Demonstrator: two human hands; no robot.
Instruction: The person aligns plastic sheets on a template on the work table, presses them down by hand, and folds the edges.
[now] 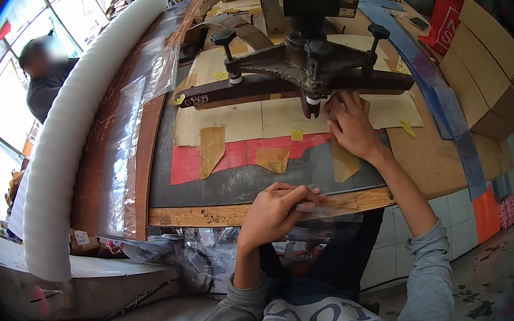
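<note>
Clear film [341, 216] at the wooden front edge [181, 217]; both hands occupied.
Head view: we find the left hand [271, 216] curled, apparently pinching the film near the edge's middle. The right hand [355, 126] is bent beside the clamp bar [251, 96]; its grip we cannot tell. We advise light, even tension, no creases, and right fingertips clear of the bar.

a clear, thin sheet [336, 215], probably plastic, crosses the tabletop's [234, 190] wooden edge at the left hand [277, 215]; flat cream board [239, 120] lies near the right hand [353, 124].
</note>
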